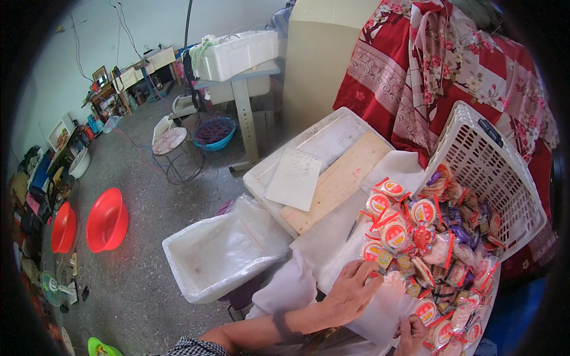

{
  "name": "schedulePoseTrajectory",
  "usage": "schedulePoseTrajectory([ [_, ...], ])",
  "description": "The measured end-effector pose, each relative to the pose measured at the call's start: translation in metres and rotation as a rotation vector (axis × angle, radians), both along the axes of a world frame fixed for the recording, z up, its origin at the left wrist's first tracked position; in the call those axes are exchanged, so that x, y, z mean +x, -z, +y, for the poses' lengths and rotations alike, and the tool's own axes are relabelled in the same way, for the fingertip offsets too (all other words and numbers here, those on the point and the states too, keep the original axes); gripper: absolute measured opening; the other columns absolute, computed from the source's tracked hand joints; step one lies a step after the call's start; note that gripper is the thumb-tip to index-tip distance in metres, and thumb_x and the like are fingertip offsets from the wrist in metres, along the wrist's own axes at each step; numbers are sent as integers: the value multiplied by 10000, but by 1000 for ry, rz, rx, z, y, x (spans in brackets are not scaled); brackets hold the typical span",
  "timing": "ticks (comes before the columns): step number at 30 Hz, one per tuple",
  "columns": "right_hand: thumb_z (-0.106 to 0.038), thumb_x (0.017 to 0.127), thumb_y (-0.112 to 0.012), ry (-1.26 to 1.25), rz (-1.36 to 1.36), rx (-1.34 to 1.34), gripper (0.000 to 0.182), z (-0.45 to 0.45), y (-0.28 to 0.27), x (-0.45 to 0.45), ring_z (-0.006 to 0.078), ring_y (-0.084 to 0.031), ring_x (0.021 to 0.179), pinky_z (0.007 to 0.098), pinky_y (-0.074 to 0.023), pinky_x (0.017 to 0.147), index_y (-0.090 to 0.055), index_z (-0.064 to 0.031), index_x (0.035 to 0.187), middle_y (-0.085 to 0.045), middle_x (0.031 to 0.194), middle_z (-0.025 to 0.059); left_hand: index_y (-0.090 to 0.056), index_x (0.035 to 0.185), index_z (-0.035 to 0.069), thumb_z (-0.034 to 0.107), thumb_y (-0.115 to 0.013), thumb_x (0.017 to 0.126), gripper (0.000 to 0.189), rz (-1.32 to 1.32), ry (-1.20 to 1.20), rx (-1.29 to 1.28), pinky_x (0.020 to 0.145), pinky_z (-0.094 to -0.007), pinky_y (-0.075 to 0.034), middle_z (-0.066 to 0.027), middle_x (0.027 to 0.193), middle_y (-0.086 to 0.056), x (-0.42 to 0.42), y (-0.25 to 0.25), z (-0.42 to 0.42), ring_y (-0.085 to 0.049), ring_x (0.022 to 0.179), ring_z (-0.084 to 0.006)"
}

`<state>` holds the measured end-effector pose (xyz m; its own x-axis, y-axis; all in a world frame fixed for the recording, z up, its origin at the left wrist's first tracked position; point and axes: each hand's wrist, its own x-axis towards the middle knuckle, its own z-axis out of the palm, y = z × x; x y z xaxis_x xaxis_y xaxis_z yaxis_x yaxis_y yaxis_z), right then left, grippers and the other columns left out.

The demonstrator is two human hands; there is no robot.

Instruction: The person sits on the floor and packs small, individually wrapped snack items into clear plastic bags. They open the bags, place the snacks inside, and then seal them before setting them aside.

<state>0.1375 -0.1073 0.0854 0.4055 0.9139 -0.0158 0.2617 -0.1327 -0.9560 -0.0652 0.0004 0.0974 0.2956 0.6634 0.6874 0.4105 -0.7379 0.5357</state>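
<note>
A heap of wrapped snacks (394, 236), round packets with red edges among smaller packs, spills from a tipped white plastic basket (490, 178). My left hand (354, 289) reaches over the heap's near left edge, its fingers bent above a clear plastic bag (378, 311). Whether those fingers grip the bag or a packet cannot be told. At the bag's lower right edge, my right hand (412, 331) pinches the film between thumb and fingers. Something pinkish shows at the bag's upper end, between the hands.
Left of the hands stands a white foam box (222, 249) holding clear plastic bags. Beyond lie a handwritten paper sheet (294, 178), a wooden board (338, 178) and a pen (354, 226). Red basins (107, 220) and a wire stool (169, 141) stand on the floor.
</note>
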Motion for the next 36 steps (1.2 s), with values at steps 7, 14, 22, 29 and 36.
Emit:
schedulePoseTrajectory([
  [7,-78,911,-551,49,268,15,119,13,9,-44,73,-469,565,220,-425,530,-514,-51,801,-501,651,1,-474,848,23,46,-605,762,158,-92,343,-338,619,-423,-434,-134,800,-528,15,33,-16,-545,746,-349],
  [14,-113,934,-507,33,224,3,197,16,-8,-68,83,-511,604,224,-427,559,-567,-1,784,-550,697,26,-517,864,8,105,-639,776,179,12,406,-534,572,-446,-418,-160,773,-548,15,36,-17,-555,668,-366],
  [22,-98,937,-488,-19,175,-8,205,14,-5,-66,87,-509,613,224,-429,560,-557,4,773,-534,707,29,-510,783,-7,98,-611,733,154,76,374,-570,630,-470,-430,-168,777,-567,13,32,-20,-567,742,-382],
  [29,-52,872,-555,14,196,96,84,16,38,-57,66,-516,644,211,-427,564,-585,13,829,-586,733,26,-499,756,-5,67,-595,727,123,83,361,-544,605,-479,-425,-180,736,-557,14,41,-20,-556,721,-404],
  [36,-144,912,-539,-18,59,-7,191,9,4,-62,100,-505,611,238,-424,560,-552,7,797,-537,712,35,-487,803,9,36,-579,720,127,97,203,-463,585,-447,-433,-159,741,-528,9,37,-20,-552,714,-361],
])
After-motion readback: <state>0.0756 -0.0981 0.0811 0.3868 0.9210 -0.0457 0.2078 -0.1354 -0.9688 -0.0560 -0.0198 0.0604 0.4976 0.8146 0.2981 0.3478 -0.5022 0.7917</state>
